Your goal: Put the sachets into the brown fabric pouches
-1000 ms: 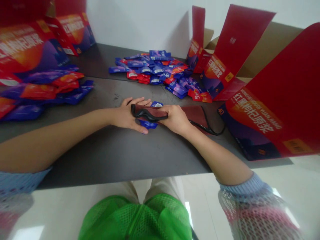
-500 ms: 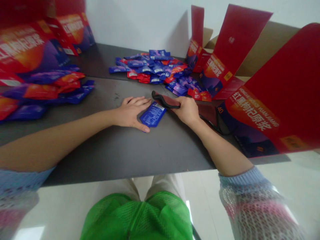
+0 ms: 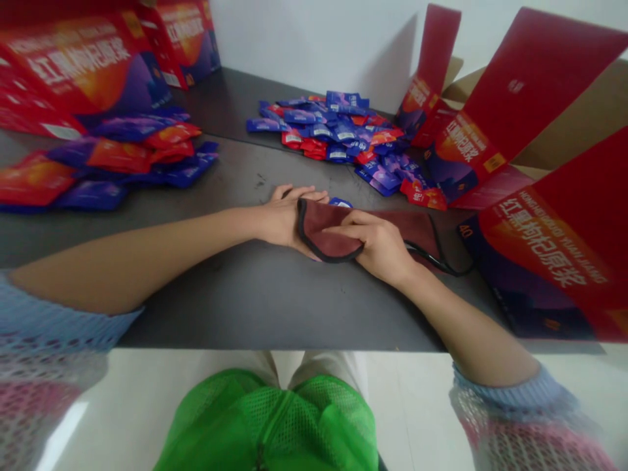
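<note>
My right hand (image 3: pixel 385 252) grips a brown cloth (image 3: pixel 326 234) with black edging. The cloth lies over most of a blue sachet (image 3: pixel 341 203), of which only the far end shows. My left hand (image 3: pixel 282 216) rests palm down on the table beside the sachet, its far fingers spread. The cloth's left edge overlaps that hand and hides most of its thumb. Behind my right hand, the rest of the cloth trails towards the right, with a black cord or strap beside it.
A heap of blue and red sachets (image 3: pixel 324 127) lies at the back of the dark table (image 3: pixel 294 307). More sachets (image 3: pixel 118 157) are piled at the left, before red printed boxes (image 3: pixel 83 59). Open red boxes with raised flaps (image 3: pixel 471 150) line the right side.
My right hand has brought the cloth left and nearer, over the sachet and part of my left hand. The sachet was mostly uncovered before. The whole view has shifted.
</note>
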Demonstrator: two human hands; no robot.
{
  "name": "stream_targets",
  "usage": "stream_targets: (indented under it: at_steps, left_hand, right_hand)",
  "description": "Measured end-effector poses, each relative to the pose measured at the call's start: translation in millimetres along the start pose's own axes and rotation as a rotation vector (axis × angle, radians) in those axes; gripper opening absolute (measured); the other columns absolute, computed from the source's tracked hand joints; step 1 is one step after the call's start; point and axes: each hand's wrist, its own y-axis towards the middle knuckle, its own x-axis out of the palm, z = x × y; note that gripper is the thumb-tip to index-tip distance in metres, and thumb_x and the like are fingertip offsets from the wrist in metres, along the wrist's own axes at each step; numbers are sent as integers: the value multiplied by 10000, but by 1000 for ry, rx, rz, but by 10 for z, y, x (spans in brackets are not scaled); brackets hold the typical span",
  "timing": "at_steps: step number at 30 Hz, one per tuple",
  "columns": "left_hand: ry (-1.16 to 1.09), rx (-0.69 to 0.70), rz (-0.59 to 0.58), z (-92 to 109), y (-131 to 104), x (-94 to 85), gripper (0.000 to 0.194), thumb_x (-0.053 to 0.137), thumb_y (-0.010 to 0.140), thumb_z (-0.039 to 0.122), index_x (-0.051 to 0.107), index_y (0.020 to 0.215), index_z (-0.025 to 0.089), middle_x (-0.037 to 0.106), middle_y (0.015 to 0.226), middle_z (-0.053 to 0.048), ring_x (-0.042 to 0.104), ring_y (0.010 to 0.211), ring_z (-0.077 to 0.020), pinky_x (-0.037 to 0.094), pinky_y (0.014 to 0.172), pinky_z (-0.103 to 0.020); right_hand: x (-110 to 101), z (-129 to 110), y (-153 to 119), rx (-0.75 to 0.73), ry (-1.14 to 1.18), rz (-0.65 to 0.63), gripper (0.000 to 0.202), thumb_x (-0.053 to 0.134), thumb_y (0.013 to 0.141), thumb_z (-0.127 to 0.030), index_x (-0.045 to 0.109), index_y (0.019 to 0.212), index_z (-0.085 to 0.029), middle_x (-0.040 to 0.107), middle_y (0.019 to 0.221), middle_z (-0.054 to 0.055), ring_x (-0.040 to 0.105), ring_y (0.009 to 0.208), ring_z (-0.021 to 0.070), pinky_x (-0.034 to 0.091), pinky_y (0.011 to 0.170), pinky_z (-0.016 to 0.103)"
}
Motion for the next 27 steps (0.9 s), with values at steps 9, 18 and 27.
stream_targets:
  at_steps: [9,18,27]
  left_hand:
    - [38,3,-107,65,54,-71,1320,615,636,905,219,1671,190,153,1738,-185,42,1583,-459,-35,1226,-597]
    - [44,-3,-106,74,31,-89,1345,571,673,910,117,1681,143,105,1743,-195,35,1590,-423,-29,1230,-556]
    - [32,-7,-90,67,34,-98,1334,600,652,910,159,1680,183,134,1739,-195,81,1582,-435,56,1218,-579]
  right_hand:
    - [-59,125,53,205,-330,-2,576,528,839,-12,759,1259,-333,610,1012,60,580,856,205,404,645,297]
    - [-147,177,151,584,-495,-18,477,515,925,-121,739,1304,-304,613,1133,135,631,875,254,473,731,353]
    - [-198,209,30,461,-290,340,479,558,849,-198,755,1283,-250,727,1015,99,694,929,290,558,828,419]
